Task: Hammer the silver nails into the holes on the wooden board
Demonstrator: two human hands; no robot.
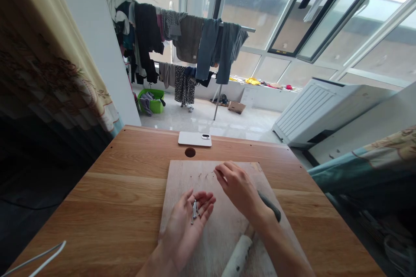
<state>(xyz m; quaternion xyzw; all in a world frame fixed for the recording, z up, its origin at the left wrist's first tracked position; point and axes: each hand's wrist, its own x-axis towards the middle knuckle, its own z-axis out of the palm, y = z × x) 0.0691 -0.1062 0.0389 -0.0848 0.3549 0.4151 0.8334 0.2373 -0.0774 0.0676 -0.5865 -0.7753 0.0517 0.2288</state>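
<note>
My left hand [188, 220] lies palm up over a pale wooden board [182, 181], fingers spread, with several steel nails [195, 210] resting loose in the palm. My right hand [237, 186] is farther up the board, its fingertips pinched on a nail [216, 172] at the end of a short row of small nails [203, 175] stuck in the board. A hammer with a dark head [271, 207] and a pale handle [238, 256] lies on the board under my right forearm.
The board rests on a wooden table [123, 190] with a round cable hole [190, 152]. A white phone [195, 139] lies face down at the far edge. A white wire [35, 257] crosses the near left corner. Beyond are a clothes rack, windows and curtains.
</note>
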